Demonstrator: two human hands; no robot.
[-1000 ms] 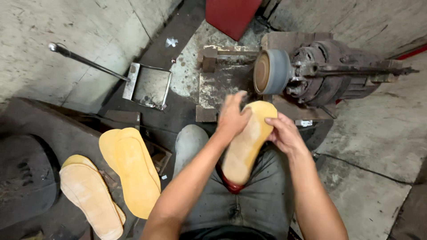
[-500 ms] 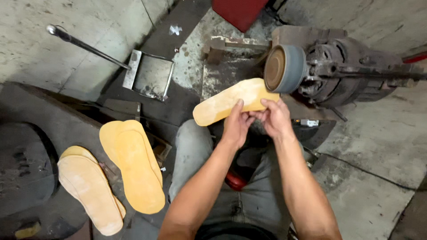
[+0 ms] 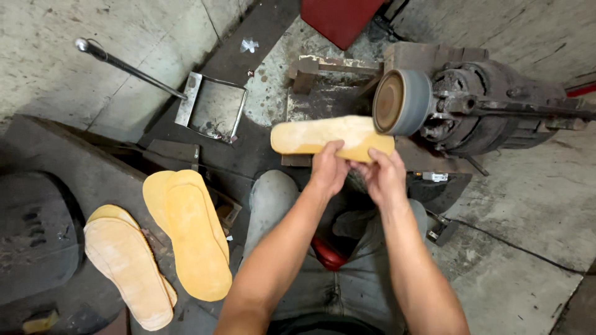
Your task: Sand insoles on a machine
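A tan shoe sole (image 3: 323, 135) lies crosswise in front of me, held by both hands along its near edge. My left hand (image 3: 329, 167) grips its middle. My right hand (image 3: 383, 175) grips nearer the right end, which sits right below the round grinding wheel (image 3: 400, 102) of a grey motor (image 3: 490, 115). Whether the sole touches the wheel is unclear. My knees in grey trousers (image 3: 273, 198) are below the hands.
Two stacks of yellow soles (image 3: 189, 232) and pale soles (image 3: 124, 263) lie at the lower left on a dark board. A metal dustpan (image 3: 211, 108) with a long handle lies on the floor behind. A red object (image 3: 338, 18) stands at the top.
The sole has turned from pointing away from me to lying crosswise, and both hands have brought it up under the grinding wheel.
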